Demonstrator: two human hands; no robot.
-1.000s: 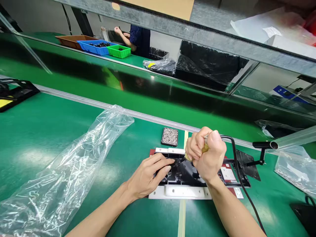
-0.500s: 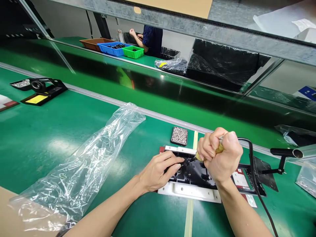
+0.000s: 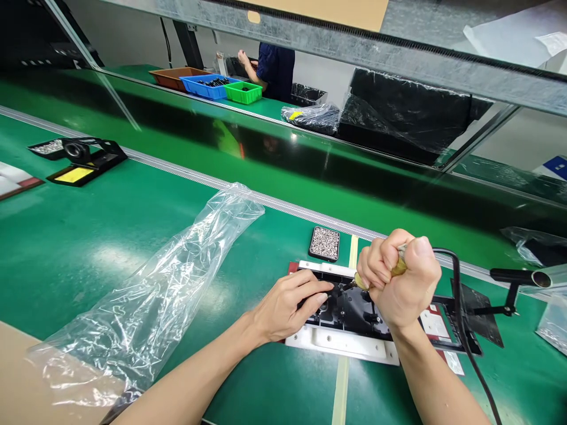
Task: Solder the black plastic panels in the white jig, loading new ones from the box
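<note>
A black plastic part [image 3: 354,310] lies in a fixture with white rails [image 3: 341,343] on the green belt. My left hand [image 3: 287,307] rests on the part's left end, fingers pressing it down. My right hand [image 3: 401,280] is clenched around a corded soldering iron with a yellowish grip [image 3: 397,268]; its tip points down-left onto the part near my left fingertips. The black cord [image 3: 460,319] runs off to the right. A small black tray of tiny metal pieces [image 3: 325,243] sits just beyond the fixture.
A long clear plastic bag [image 3: 150,295] lies to the left. An iron stand [image 3: 496,307] is at the right, another stand with a yellow sponge [image 3: 82,162] at far left. Coloured bins [image 3: 212,87] and another person [image 3: 272,65] are across the line.
The view has shifted, so everything sits a little further right than a second ago. Both hands keep the same hold on the part and the iron.
</note>
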